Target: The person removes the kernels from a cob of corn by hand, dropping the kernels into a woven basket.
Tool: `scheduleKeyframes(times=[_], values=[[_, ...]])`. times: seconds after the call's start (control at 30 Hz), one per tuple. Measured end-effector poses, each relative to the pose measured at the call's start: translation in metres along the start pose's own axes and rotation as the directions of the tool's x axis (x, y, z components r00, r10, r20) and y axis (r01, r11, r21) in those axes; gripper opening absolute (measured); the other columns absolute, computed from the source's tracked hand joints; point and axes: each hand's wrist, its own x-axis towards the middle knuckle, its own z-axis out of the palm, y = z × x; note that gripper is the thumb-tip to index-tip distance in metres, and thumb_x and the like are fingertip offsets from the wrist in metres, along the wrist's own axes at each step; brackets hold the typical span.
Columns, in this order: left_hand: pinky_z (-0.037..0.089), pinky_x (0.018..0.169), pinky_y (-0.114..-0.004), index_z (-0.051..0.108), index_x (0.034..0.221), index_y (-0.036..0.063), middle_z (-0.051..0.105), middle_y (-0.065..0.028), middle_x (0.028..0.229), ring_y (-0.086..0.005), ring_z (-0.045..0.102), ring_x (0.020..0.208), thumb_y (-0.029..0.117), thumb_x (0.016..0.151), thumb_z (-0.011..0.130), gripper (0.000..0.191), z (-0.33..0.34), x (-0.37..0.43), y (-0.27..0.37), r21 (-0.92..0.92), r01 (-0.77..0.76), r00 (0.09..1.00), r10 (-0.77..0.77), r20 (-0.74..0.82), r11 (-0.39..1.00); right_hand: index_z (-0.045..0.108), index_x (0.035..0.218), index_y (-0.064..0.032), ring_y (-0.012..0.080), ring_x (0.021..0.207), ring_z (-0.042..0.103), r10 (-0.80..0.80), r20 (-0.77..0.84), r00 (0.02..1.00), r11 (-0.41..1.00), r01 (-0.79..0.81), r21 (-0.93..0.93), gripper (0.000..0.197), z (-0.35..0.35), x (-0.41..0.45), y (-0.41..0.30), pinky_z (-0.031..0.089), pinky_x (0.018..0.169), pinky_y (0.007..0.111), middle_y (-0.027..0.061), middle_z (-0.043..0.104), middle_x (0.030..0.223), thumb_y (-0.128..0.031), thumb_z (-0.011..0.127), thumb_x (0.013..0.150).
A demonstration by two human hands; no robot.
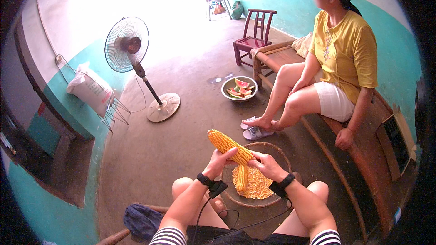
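Observation:
Both my hands grip a large yellow ear of dried corn, tilted with its far end up and to the left. My left hand wraps the ear's left side, its thumb lying across the kernels. At the near right end, the fingers and thumb of my right hand press on the corn. Below them a round woven basket rests on the floor between my feet. Loose corn kernels lie heaped in it, and a second corn ear sits on the heap, partly hidden by the held one.
A person in a yellow top sits on a bamboo bench at right, feet by slippers. Ahead are a bowl of watermelon pieces and a wooden chair. A standing fan is left; cables hang from my wrist straps.

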Motion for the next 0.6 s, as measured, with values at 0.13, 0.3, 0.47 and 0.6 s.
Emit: scheduleKeyframes(times=[0.13,0.3,0.47,0.6], values=[[0.084,0.114,-0.054,0.081,0.167,-0.0013,0.095,-0.0152,0.154,-0.0333,0.096,0.137,0.034,0.132,0.09,0.051,0.009,-0.006,0.001,0.012,-0.003,1.0,0.003,-0.017,1.0,0.075,0.18,0.0043,0.0467,0.138,0.093,0.019,0.002,1.0,0.991,-0.019,-0.134,0.061,0.004,-0.003,0.006,0.071,0.12,0.058,0.0324,0.094,0.15,-0.031,0.079,0.13],[0.082,0.114,-0.051,0.084,0.166,0.0009,0.095,-0.011,0.153,-0.029,0.096,0.133,0.033,0.129,0.094,0.049,0.016,-0.008,0.002,0.08,-0.021,0.999,0.024,-0.04,0.997,0.077,0.173,0.0119,0.0521,0.131,0.091,-0.038,-0.146,0.989,0.84,-0.047,-0.541,0.066,0.029,-0.006,0.021,0.072,0.118,0.063,0.0343,0.094,0.143,-0.032,0.076,0.124],[0.082,0.113,-0.051,0.085,0.164,0.0007,0.095,-0.01,0.152,-0.0279,0.095,0.134,0.032,0.129,0.096,0.048,0.017,-0.013,0.007,0.065,-0.019,0.998,0.023,-0.06,0.998,0.081,0.171,0.0071,0.05,0.121,0.093,-0.065,-0.167,0.984,0.81,-0.046,-0.584,0.061,0.03,0.003,0.029,0.074,0.113,0.063,0.0304,0.096,0.133,-0.03,0.073,0.123],[0.082,0.11,-0.049,0.084,0.164,0.0008,0.095,-0.01,0.152,-0.0273,0.095,0.133,0.033,0.129,0.095,0.049,0.019,-0.015,0.015,0.024,-0.02,0.997,0.022,-0.074,1.0,0.082,0.171,0.0047,0.0504,0.122,0.093,-0.121,-0.194,0.973,0.83,-0.008,-0.558,0.058,0.029,0.007,0.025,0.074,0.112,0.063,0.0303,0.096,0.132,-0.03,0.072,0.125]])
